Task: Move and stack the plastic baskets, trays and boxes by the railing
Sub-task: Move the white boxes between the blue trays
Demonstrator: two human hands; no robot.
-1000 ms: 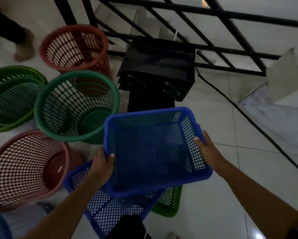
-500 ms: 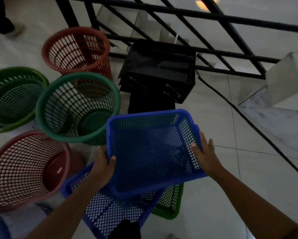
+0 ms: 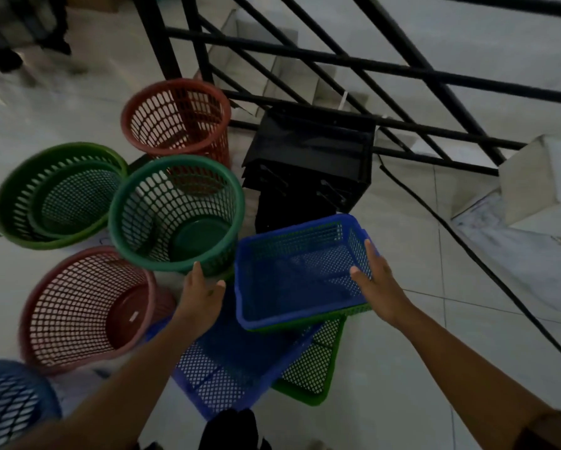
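Two hands are working beside a black railing [image 3: 354, 64]: the right hand [image 3: 375, 284] is gripping the blue tray's [image 3: 292, 280] right wall, fingers curled over it, while the left hand [image 3: 201, 293] is hovering open, its fingers straight, beside the green basket [image 3: 175, 212] on the floor [image 3: 435, 384].

Head view, steeply downward (close) over hands [image 3: 204, 297] and floor [image 3: 435, 368]
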